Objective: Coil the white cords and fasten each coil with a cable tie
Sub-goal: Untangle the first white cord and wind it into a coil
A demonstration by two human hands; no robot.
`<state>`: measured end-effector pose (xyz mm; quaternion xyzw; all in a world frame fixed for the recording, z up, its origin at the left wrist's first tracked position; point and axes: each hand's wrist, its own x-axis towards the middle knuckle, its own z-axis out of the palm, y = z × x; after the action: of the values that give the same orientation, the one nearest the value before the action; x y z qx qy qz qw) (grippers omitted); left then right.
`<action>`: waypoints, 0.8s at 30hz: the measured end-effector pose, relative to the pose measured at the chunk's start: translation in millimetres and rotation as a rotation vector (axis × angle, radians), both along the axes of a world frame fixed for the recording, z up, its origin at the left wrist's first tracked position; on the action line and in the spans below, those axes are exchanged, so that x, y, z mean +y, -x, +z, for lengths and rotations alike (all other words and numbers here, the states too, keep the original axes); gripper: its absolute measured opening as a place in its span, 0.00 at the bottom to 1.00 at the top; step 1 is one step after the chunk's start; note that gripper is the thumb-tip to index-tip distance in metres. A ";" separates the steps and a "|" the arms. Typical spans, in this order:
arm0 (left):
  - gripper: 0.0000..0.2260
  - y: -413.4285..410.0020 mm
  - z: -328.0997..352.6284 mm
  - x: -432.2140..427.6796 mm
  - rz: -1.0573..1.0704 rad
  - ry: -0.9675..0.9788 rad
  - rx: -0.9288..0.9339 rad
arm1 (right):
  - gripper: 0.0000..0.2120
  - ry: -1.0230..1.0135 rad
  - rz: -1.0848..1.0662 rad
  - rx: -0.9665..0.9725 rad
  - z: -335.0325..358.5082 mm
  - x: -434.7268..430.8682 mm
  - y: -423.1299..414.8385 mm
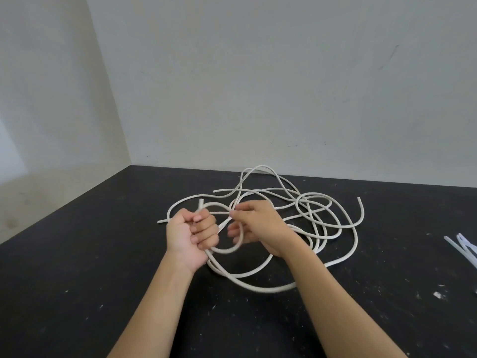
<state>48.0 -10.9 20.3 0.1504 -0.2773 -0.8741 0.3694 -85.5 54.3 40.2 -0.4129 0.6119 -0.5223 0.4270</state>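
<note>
while the head view looks forward and down, a black, white-flecked tabletop (103, 280) fills the lower half, set into a corner of pale grey walls (258, 73). a loose tangle of white round cords (313, 212) lies on the tabletop in the middle, spreading from the hands back toward the far wall and out to the right, with several free ends pointing outward.

the left hand (191, 233) is held just above the near left edge of the tangle, palm turned toward the camera, its fingers (206, 228) clenched round a stretch of cord. a short cord end sticks up out of the top of the fist, and a small loop (229, 250) curves out from under it toward the other hand.

the right hand (258, 226) is just beside the left one, the two apart by only a narrow gap. its thumb and forefinger (242, 208) pinch a strand of the cord at the top of that gap, and the remaining fingers are loosely stretched out below, behind the small loop. both forearms are bare and reach in from the bottom edge.

translucent white plastic cable ties (462, 248) lie on the tabletop at the right edge, well apart from the tangle and partly cut off by the frame.
</note>
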 end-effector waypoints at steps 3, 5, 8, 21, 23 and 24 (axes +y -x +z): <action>0.08 -6.0 -0.8 -7.7 0.191 -0.088 0.117 | 0.12 -0.321 0.311 0.151 1.9 10.5 0.8; 0.07 -11.2 -3.2 -13.0 0.281 -0.154 0.164 | 0.12 -0.385 0.519 0.317 2.6 13.9 2.8; 0.06 -19.2 -3.7 -19.2 0.366 -0.213 0.211 | 0.12 -0.315 0.664 0.415 11.7 21.6 12.9; 0.08 -42.9 -1.8 -22.9 -0.058 -0.057 0.431 | 0.10 -0.306 0.073 0.241 -1.7 40.1 84.7; 0.11 -41.1 -3.0 -20.4 -0.088 0.130 0.253 | 0.10 -0.371 -0.018 0.124 -2.9 36.5 85.3; 0.11 -37.5 -1.9 -18.2 -0.133 0.225 0.221 | 0.09 -0.406 -0.049 0.104 -1.3 34.8 84.7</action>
<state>85.5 -29.1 18.3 -0.0076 -0.3403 -0.8714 0.3534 -170.2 89.1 38.9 -0.3298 0.7356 -0.3766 0.4565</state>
